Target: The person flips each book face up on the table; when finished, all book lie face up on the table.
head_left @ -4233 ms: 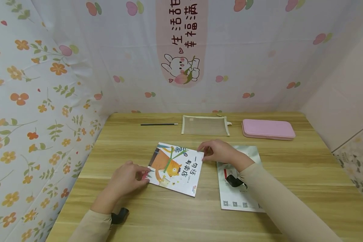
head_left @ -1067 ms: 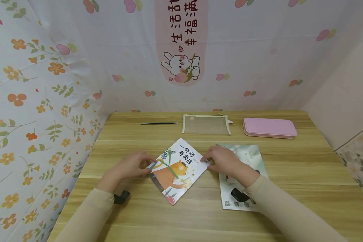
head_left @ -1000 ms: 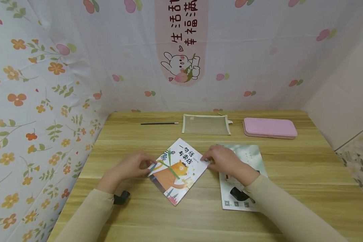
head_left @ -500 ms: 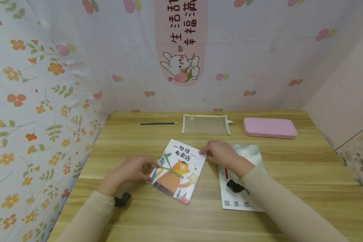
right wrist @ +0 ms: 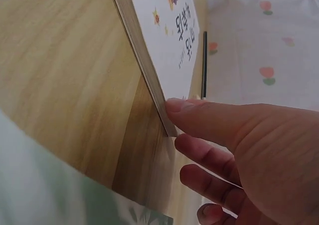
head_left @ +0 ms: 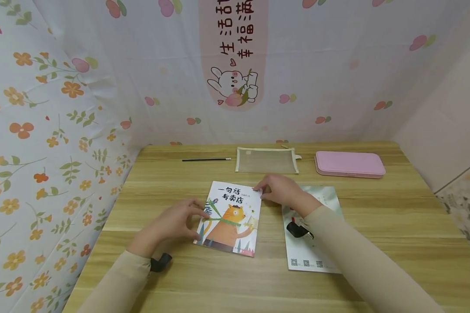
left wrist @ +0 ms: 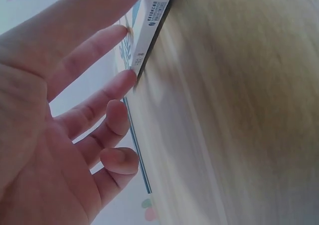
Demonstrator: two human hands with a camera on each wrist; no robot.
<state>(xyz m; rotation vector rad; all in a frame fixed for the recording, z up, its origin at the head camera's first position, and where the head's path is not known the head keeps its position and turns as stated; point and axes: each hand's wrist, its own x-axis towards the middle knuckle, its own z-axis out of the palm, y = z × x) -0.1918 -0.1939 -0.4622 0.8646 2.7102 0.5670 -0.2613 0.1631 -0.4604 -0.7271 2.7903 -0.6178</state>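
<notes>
In the head view, a picture book (head_left: 229, 219) with an orange cat on its white cover lies on the wooden table, slightly tilted, its title toward the far side. My left hand (head_left: 172, 226) is at the book's left edge, fingers spread. Seen from the left wrist, its index fingertip (left wrist: 122, 31) touches the cover and the middle fingertip meets the corner of the spine. My right hand (head_left: 283, 193) pinches the far right corner. From the right wrist, the thumb (right wrist: 187, 108) presses on the cover and the other fingers curl below the edge.
A pale green book (head_left: 297, 256) lies to the right, partly under the right forearm. Along the back are a black pencil (head_left: 205, 159), a mesh zip pouch (head_left: 266, 161) and a pink pencil case (head_left: 349, 164). Printed cloth (head_left: 160, 65) hangs behind the table.
The picture book has turned counterclockwise, from title at the right to title at the far side. The right hand has shifted left and away along with its corner.
</notes>
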